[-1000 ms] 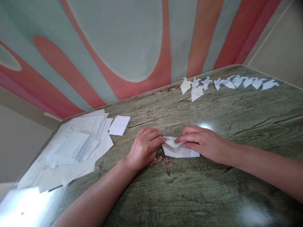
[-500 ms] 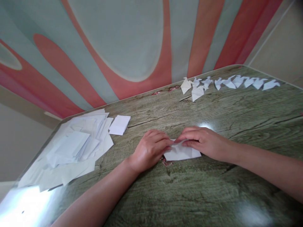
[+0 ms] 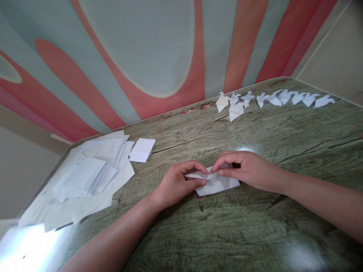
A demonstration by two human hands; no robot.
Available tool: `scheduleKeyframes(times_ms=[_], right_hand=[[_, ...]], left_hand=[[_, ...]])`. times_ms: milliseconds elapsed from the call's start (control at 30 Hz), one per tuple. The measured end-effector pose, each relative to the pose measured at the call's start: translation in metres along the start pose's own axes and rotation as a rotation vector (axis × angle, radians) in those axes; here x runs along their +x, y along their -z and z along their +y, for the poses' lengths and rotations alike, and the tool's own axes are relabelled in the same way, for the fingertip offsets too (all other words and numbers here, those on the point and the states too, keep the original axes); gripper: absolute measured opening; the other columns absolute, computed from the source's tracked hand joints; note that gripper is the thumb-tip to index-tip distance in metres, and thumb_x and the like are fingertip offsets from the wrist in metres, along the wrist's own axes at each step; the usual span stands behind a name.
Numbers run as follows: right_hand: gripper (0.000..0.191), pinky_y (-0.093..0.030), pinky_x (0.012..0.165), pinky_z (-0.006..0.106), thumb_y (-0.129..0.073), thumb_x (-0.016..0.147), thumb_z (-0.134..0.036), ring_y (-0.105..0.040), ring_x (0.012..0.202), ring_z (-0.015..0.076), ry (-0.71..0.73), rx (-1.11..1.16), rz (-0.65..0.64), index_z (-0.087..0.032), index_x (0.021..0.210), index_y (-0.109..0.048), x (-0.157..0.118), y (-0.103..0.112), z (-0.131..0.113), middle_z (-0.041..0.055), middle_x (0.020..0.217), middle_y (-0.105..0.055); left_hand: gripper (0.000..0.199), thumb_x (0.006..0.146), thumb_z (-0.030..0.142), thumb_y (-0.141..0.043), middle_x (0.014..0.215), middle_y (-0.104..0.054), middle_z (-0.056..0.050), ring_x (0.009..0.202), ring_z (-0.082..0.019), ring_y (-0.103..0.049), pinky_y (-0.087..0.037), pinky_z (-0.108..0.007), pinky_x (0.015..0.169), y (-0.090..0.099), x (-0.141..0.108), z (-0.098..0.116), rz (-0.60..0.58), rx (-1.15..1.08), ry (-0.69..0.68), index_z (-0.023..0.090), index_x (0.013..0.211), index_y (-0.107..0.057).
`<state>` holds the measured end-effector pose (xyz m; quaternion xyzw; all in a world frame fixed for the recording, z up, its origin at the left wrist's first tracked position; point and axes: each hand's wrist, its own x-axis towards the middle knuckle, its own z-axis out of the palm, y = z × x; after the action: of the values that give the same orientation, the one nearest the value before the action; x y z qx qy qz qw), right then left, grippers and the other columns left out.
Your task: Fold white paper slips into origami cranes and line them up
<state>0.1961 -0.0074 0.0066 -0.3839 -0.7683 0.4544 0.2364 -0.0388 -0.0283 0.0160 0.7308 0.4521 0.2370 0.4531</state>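
A folded sheet of white paper (image 3: 224,184) lies low over the table in front of me, with both hands on it. My left hand (image 3: 178,184) grips its left part, thumb on the near face and index finger along the top fold. From the right, my right hand (image 3: 244,167) pinches the upper edge between thumb and fingers. The two index fingertips nearly meet at the middle of the top edge. Part of the paper's right side is hidden behind the right fingers.
A loose pile of white papers (image 3: 117,170) covers the table's left side, beside a small stack of paper squares (image 3: 142,150). Several folded paper birds (image 3: 274,99) stand along the back right edge of the wood-grain table (image 3: 255,234). A striped wall (image 3: 147,45) rises behind.
My left fingers have shifted from pressing over the paper's left end to pinching it, thumb now showing on the near side. The paper's left part has lifted slightly; the right hand barely moved.
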Motion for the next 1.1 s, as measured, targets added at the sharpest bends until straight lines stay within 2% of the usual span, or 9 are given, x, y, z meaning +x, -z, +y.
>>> scheduleKeyframes(times_ms=[100, 200, 367, 433, 533, 633, 833, 967, 1100], right_hand=[[0.016, -0.045, 0.077, 0.029, -0.063, 0.083, -0.026, -0.062, 0.089, 0.0166, 0.031, -0.044, 0.018, -0.029, 0.097, -0.071, 0.0, -0.004, -0.002, -0.001, 0.098, -0.068], [0.019, -0.046, 0.078, 0.03, -0.063, 0.082, -0.025, -0.063, 0.089, 0.0173, 0.013, -0.042, 0.035, -0.03, 0.098, -0.071, -0.001, -0.007, -0.006, -0.0011, 0.1, -0.07], [0.022, -0.048, 0.068, 0.029, -0.063, 0.083, -0.033, -0.063, 0.076, 0.0171, -0.179, 0.075, 0.177, -0.029, 0.103, -0.068, -0.002, -0.006, -0.003, -0.001, 0.093, -0.071], [0.024, -0.048, 0.065, 0.029, -0.062, 0.084, -0.035, -0.063, 0.075, 0.0176, -0.221, 0.162, 0.251, -0.028, 0.107, -0.065, -0.003, -0.006, 0.0, -0.0001, 0.093, -0.071], [0.022, -0.048, 0.063, 0.029, -0.062, 0.084, -0.036, -0.062, 0.074, 0.0174, -0.217, 0.32, 0.274, -0.026, 0.104, -0.061, -0.004, -0.01, 0.003, 0.0006, 0.092, -0.069], [0.021, -0.049, 0.064, 0.029, -0.062, 0.085, -0.037, -0.062, 0.073, 0.0163, -0.208, 0.456, 0.179, -0.025, 0.102, -0.059, -0.006, -0.015, -0.003, 0.0005, 0.088, -0.068], [0.019, -0.048, 0.071, 0.028, -0.064, 0.085, -0.036, -0.059, 0.079, 0.0144, -0.202, 0.456, 0.196, -0.024, 0.099, -0.059, -0.007, -0.019, -0.013, -0.0011, 0.086, -0.063], [0.028, -0.049, 0.072, 0.028, -0.072, 0.079, -0.031, -0.061, 0.081, 0.0146, -0.227, 0.66, 0.238, -0.023, 0.097, -0.053, -0.004, -0.024, -0.009, -0.0008, 0.089, -0.064], [0.03, -0.048, 0.082, 0.031, -0.072, 0.079, -0.032, -0.061, 0.09, 0.0168, -0.291, 0.76, 0.086, -0.021, 0.104, -0.059, -0.004, -0.026, -0.01, 0.0025, 0.096, -0.067]], left_hand=[[0.019, 0.077, 0.016, -0.071, 0.081, -0.064, 0.002, 0.065, -0.01, -0.059, -0.047, -0.02, 0.058, -0.003, 0.002, 0.0, 0.022, -0.171, 0.084, 0.019, 0.094, -0.065], [0.036, 0.075, 0.016, -0.072, 0.086, -0.063, 0.0, 0.065, -0.01, -0.059, -0.047, -0.02, 0.056, -0.005, 0.006, -0.002, 0.069, -0.308, 0.114, 0.02, 0.108, -0.057], [0.061, 0.073, 0.017, -0.075, 0.115, -0.055, -0.007, 0.106, -0.02, -0.056, -0.053, -0.029, 0.08, -0.002, 0.011, -0.007, 0.479, -0.196, -0.041, 0.025, 0.124, -0.043], [0.057, 0.077, 0.02, -0.072, 0.114, -0.053, -0.007, 0.106, -0.02, -0.055, -0.053, -0.03, 0.081, -0.003, 0.008, -0.005, 0.54, -0.183, -0.067, 0.026, 0.124, -0.041], [0.054, 0.081, 0.022, -0.068, 0.105, -0.054, -0.005, 0.091, -0.016, -0.06, -0.054, -0.029, 0.075, -0.009, 0.004, 0.001, 0.433, -0.292, -0.031, 0.026, 0.125, -0.036], [0.048, 0.085, 0.02, -0.062, 0.092, -0.057, -0.002, 0.078, -0.014, -0.059, -0.052, -0.026, 0.068, -0.017, 0.002, 0.005, 0.345, -0.365, -0.016, 0.026, 0.124, -0.035], [0.026, 0.089, 0.016, -0.054, 0.07, -0.046, 0.005, 0.064, -0.01, -0.047, -0.04, -0.02, 0.059, -0.019, 0.003, 0.002, 0.364, -0.295, -0.039, 0.024, 0.113, -0.048], [0.009, 0.089, 0.018, -0.054, 0.074, -0.05, 0.003, 0.067, -0.01, -0.047, -0.039, -0.02, 0.061, -0.02, 0.002, 0.004, 0.354, -0.271, -0.023, 0.02, 0.097, -0.057], [0.009, 0.09, 0.02, -0.054, 0.085, -0.061, -0.001, 0.077, -0.012, -0.054, -0.042, -0.021, 0.068, -0.023, 0.001, 0.007, 0.345, -0.235, 0.038, 0.017, 0.088, -0.063]])
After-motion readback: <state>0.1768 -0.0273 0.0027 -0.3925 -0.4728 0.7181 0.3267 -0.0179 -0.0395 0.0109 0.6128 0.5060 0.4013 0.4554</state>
